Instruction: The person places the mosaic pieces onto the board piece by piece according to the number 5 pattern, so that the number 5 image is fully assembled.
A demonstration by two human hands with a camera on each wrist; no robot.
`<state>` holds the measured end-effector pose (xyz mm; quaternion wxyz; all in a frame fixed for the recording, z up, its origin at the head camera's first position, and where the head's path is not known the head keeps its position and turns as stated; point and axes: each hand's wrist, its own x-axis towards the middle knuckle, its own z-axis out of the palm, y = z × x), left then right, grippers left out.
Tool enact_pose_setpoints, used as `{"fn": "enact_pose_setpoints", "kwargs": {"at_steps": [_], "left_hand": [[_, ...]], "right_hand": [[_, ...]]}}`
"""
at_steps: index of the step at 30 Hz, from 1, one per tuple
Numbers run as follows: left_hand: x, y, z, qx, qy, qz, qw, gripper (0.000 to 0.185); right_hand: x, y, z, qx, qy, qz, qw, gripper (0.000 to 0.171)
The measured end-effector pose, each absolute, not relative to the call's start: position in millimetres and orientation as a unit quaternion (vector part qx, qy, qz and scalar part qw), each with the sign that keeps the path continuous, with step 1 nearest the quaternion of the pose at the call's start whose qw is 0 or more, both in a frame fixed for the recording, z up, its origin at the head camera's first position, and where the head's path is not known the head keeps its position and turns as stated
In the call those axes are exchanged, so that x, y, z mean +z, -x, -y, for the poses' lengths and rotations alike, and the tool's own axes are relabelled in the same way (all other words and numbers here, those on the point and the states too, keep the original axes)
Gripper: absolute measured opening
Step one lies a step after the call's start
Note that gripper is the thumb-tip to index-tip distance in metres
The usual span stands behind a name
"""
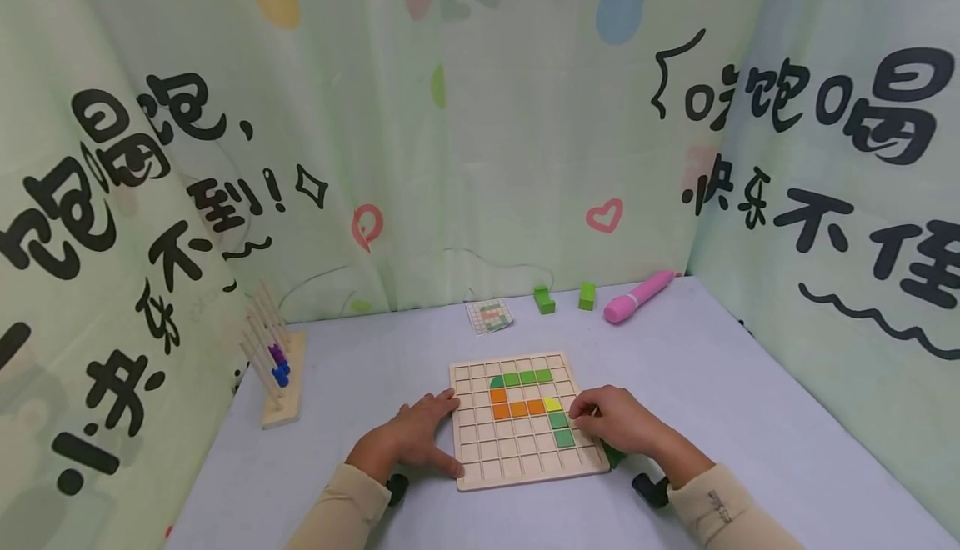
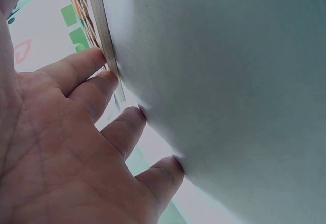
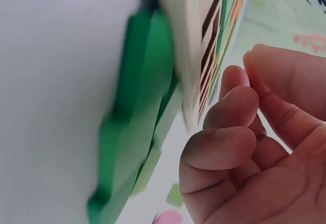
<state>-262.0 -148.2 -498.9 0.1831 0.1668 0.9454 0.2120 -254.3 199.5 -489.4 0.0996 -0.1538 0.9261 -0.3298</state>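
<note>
A wooden grid board (image 1: 517, 458) lies on the table, with orange, green and yellow pieces in some squares. My left hand (image 1: 416, 433) has its fingers spread along the board's left side; in the left wrist view the fingertips (image 2: 109, 79) touch its edge. Over the board's right side is my right hand (image 1: 618, 421), close to two green squares (image 1: 561, 428). Its fingers are curled, and thumb and forefinger meet at the tips; I see nothing between them. Beside the board's right edge, green blocks (image 3: 140, 86) lie partly hidden under the right hand in the head view.
At the back lie a printed pattern card (image 1: 490, 315), two light green blocks (image 1: 544, 300) and a pink pen-shaped object (image 1: 639, 297). A wooden peg stand (image 1: 296, 379) with blue and purple pieces is on the left. Printed curtains (image 1: 487, 158) surround the table.
</note>
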Motion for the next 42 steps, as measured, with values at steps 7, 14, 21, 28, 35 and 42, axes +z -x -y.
{"fn": "enact_pose_setpoints", "kwargs": {"at_steps": [7,14,21,28,35,42], "left_hand": [[-499.3,262.6,148.8,0.213,-0.164,-0.946,0.182,0.106],[-499.8,262.7,150.8,0.217,-0.161,-0.946,0.181,0.106],[-500.5,262.9,151.2,0.219,-0.163,-0.945,0.180,0.106],[-500.1,262.9,149.7,0.221,-0.161,-0.943,0.188,0.106],[-499.0,262.0,147.7,0.215,-0.164,-0.944,0.188,0.105],[-499.2,262.9,147.9,0.214,-0.166,-0.945,0.185,0.105]], "right_hand": [[-484.7,252.1,-226.9,-0.325,0.108,-0.935,0.094,0.005],[-487.5,246.3,-251.8,-0.305,0.097,-0.943,0.092,0.011],[-495.2,240.8,-259.6,-0.269,0.086,-0.955,0.091,0.018],[-499.1,236.4,-258.7,-0.259,0.080,-0.959,0.082,0.020],[-499.8,228.5,-261.7,-0.255,0.068,-0.962,0.065,0.018],[-496.6,226.0,-263.8,-0.262,0.067,-0.961,0.057,0.020]]}}
